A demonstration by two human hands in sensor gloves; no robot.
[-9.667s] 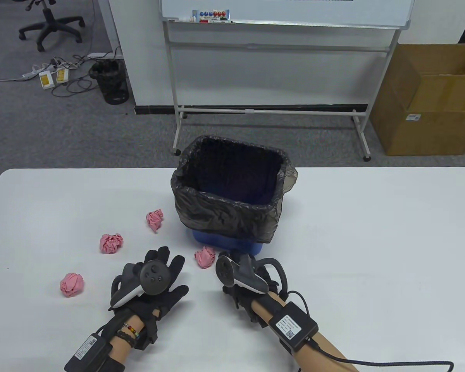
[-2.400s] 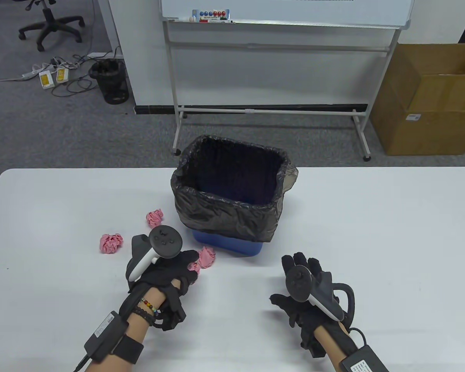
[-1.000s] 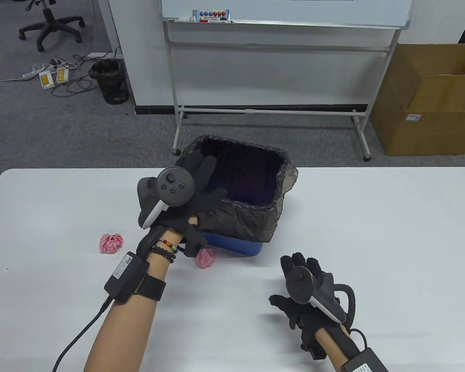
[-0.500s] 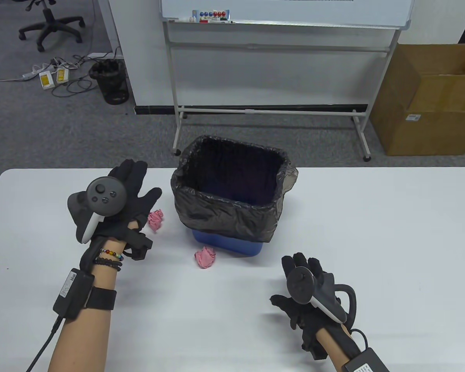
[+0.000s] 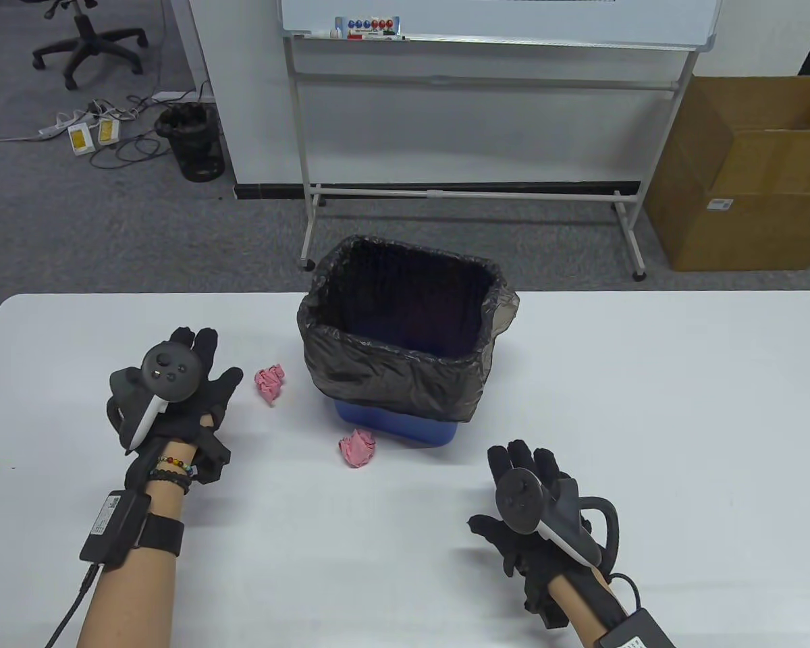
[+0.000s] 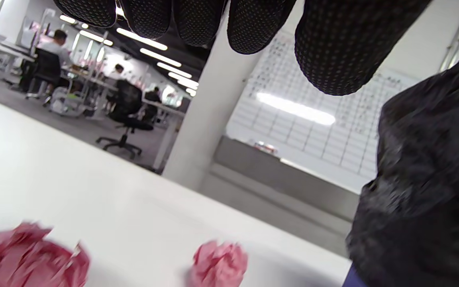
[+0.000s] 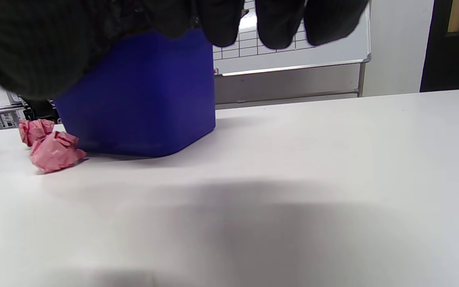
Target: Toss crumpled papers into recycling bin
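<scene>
Now your left hand (image 5: 175, 395), fingers spread and empty, has dropped back from the bin (image 5: 398, 337) over a paper (image 6: 26, 259) left of it, two balls (image 5: 268, 383) still out; right hand (image 5: 533, 506) rests open.

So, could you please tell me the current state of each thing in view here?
Recycling bin: upright, open-topped, lined with a black bag.
Paper ball by bin's left side: on table, untouched.
Paper ball by bin's front: on table, untouched.
Left hand: fingers spread, empty.
Right hand: resting on table, empty.
</scene>
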